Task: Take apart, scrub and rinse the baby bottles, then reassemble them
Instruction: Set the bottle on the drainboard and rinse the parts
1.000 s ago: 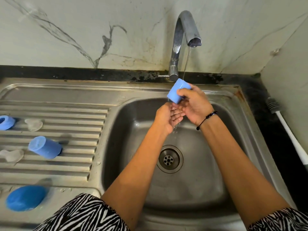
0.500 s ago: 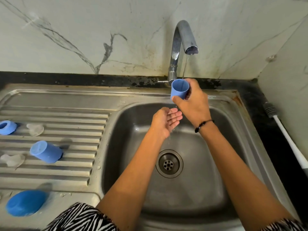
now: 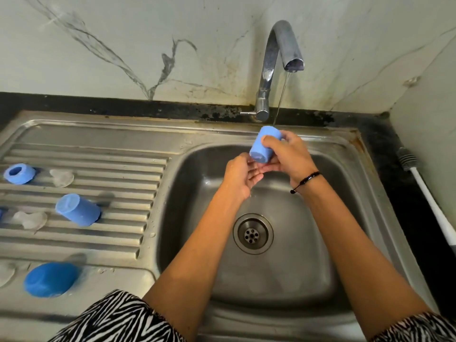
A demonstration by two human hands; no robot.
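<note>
Right hand [image 3: 286, 154] grip holds blue cap [image 3: 262, 146] (tilted) under tap [image 3: 283, 45].

Steel sink [image 3: 320, 154], tap [image 3: 276, 58] (thin stream), marble wall [image 3: 98, 33].

Both forearms reached forward, converging ahead of the body. Right hand [image 3: 286, 154] was curled, thumb and fingers clamped round a blue cap [image 3: 264, 144], tilted, a black bracelet [image 3: 306, 181] on its wrist. Left hand [image 3: 243, 178] sat just below it, palm up, fingers relaxed and cupped, fingertips touching the right hand's.
</note>
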